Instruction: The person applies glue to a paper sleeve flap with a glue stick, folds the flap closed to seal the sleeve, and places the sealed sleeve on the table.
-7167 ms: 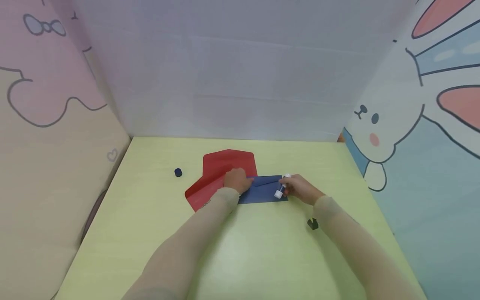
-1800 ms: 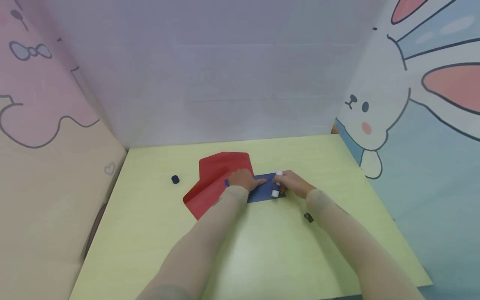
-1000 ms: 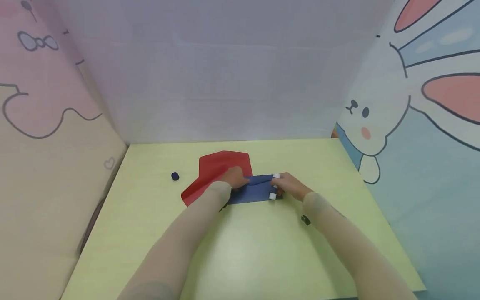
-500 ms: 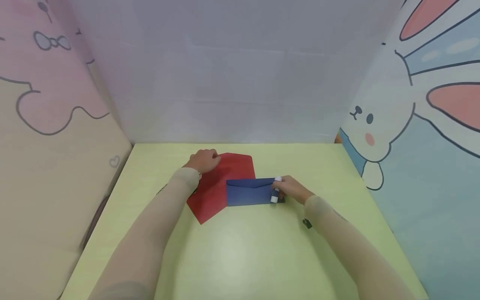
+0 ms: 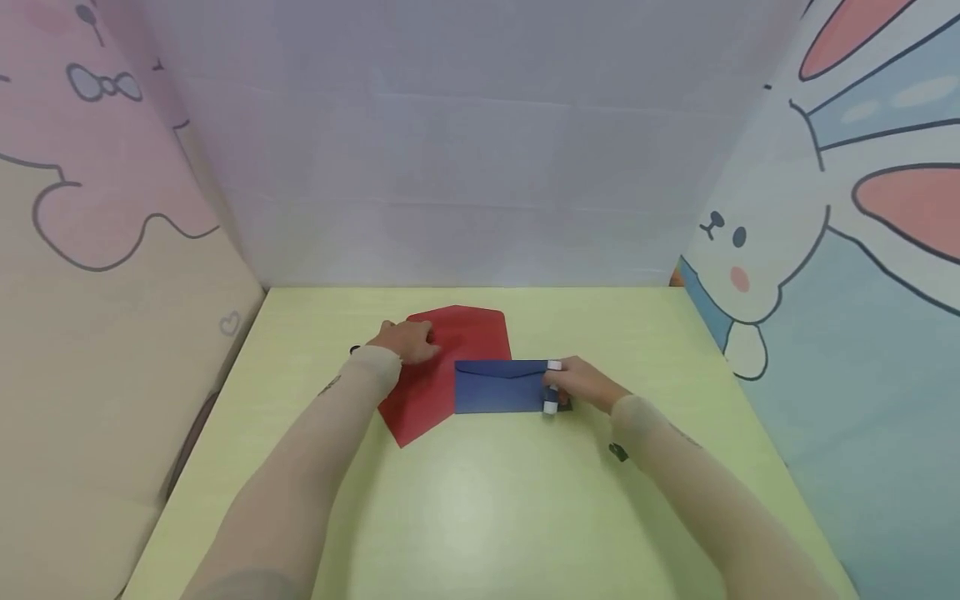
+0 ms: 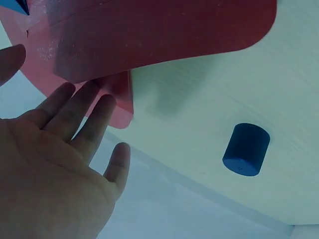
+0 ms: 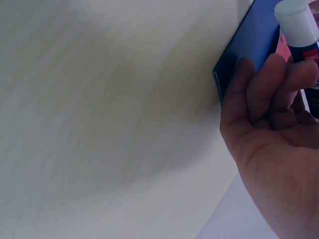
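My left hand is over the left part of the red envelope. In the left wrist view, the fingers are loosely extended at the edge of its raised red flap. My right hand holds a glue stick, white at both ends with a dark label, above the right end of the blue envelope. That envelope overlaps the red one, its flap folded down. In the right wrist view, the curled fingers grip the glue stick, beside the blue envelope's corner.
A dark blue cylindrical cap stands on the pale yellow table, mostly behind the left wrist in the head view. A small black piece shows by the right wrist. Cartoon-printed walls enclose the table's sides and a plain wall its back.
My left hand has left the blue envelope and moved left onto the red one, then slightly nearer. The right hand keeps hold of the glue stick near the blue envelope's right end.
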Tool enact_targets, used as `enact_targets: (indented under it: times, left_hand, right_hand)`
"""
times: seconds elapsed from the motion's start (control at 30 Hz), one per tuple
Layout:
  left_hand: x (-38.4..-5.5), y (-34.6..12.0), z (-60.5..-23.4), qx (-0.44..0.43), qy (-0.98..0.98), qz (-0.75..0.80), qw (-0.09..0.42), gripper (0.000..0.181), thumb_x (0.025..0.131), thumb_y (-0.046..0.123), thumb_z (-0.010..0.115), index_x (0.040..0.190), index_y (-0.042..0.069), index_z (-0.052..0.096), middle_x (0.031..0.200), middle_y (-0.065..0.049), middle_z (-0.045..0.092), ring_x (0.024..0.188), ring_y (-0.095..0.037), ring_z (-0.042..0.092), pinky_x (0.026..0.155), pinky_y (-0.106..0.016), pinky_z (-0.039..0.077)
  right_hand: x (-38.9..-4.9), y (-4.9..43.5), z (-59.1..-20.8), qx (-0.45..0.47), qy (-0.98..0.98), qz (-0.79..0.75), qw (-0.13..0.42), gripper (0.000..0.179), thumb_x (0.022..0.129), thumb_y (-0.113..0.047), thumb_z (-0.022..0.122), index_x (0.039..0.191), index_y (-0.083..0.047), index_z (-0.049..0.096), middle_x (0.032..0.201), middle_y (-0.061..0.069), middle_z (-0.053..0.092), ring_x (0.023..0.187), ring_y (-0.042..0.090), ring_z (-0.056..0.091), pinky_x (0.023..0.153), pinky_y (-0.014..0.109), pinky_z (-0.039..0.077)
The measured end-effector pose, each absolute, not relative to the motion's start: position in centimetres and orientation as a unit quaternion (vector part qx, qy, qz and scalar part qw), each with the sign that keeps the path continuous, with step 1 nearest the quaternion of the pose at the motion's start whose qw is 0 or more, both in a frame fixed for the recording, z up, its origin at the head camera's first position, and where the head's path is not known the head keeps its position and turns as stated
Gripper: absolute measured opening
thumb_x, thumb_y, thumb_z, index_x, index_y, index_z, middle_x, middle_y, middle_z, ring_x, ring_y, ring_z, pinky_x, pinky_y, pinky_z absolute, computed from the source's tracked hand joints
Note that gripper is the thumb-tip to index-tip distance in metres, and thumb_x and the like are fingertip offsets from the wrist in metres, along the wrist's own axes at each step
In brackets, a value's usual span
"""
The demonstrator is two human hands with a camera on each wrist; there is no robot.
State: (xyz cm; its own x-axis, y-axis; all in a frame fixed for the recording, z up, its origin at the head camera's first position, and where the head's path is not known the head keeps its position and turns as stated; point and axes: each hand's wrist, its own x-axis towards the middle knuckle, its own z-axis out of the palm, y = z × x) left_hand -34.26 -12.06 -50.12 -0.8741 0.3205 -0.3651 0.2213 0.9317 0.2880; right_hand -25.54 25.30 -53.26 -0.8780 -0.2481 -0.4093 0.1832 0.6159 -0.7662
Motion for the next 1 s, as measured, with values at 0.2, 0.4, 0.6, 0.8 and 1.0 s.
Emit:
enact_targets:
  times: [0.2, 0.4, 0.6, 0.8, 1.0]
  left_hand:
    - [-34.4, -11.9, -50.2, 0.15, 0.961, 0.112, 0.203, 0.027, 0.106, 0.027, 0.071, 0.126, 0.008, 0.07, 0.119, -0.01, 0.079, 0.118, -0.031, 0.071, 0.12, -0.059, 0.042]
    - [-34.5, -11.6, -50.9, 0.162, 0.967, 0.085, 0.176, 0.009, 0.104, 0.018, 0.075, 0.106, 0.01, 0.072, 0.1, -0.007, 0.079, 0.101, -0.028, 0.072, 0.112, -0.059, 0.042]
    - [-34.9, -11.5, -51.3, 0.16, 0.97, 0.075, 0.166, 0.01, 0.105, 0.018, 0.077, 0.101, 0.012, 0.071, 0.094, -0.005, 0.076, 0.096, -0.025, 0.07, 0.115, -0.061, 0.043]
    - [-35.6, -11.6, -51.9, 0.137, 0.972, 0.096, 0.167, 0.008, 0.104, 0.015, 0.076, 0.107, 0.011, 0.069, 0.098, -0.009, 0.076, 0.101, -0.028, 0.072, 0.118, -0.062, 0.043]
    - [-35.8, -12.1, -52.0, 0.128, 0.972, 0.125, 0.151, 0.02, 0.106, 0.02, 0.075, 0.122, 0.008, 0.07, 0.115, -0.012, 0.079, 0.114, -0.032, 0.074, 0.118, -0.061, 0.045]
  right_hand:
    - [-23.7, 25.9, -53.4, -0.041, 0.867, -0.42, 0.265, 0.027, 0.104, -0.035, 0.069, 0.088, -0.013, 0.067, 0.078, -0.002, 0.066, 0.08, 0.018, 0.057, 0.078, 0.033, 0.046]
    - [-21.9, 26.3, -53.4, -0.051, 0.866, -0.412, 0.277, 0.027, 0.105, -0.035, 0.071, 0.094, -0.01, 0.07, 0.081, -0.001, 0.067, 0.08, 0.018, 0.059, 0.077, 0.033, 0.047]
    - [-20.0, 26.3, -53.3, -0.054, 0.866, -0.404, 0.29, 0.024, 0.105, -0.031, 0.072, 0.094, -0.01, 0.069, 0.08, -0.001, 0.065, 0.079, 0.018, 0.059, 0.076, 0.033, 0.048]
    - [-18.7, 25.0, -53.4, -0.072, 0.854, -0.418, 0.302, 0.023, 0.103, -0.028, 0.072, 0.088, -0.012, 0.065, 0.077, -0.002, 0.061, 0.076, 0.017, 0.058, 0.074, 0.032, 0.047]
    - [-18.2, 23.1, -53.5, -0.093, 0.844, -0.428, 0.309, 0.024, 0.104, -0.029, 0.074, 0.088, -0.014, 0.065, 0.077, -0.003, 0.061, 0.076, 0.017, 0.059, 0.075, 0.031, 0.048]
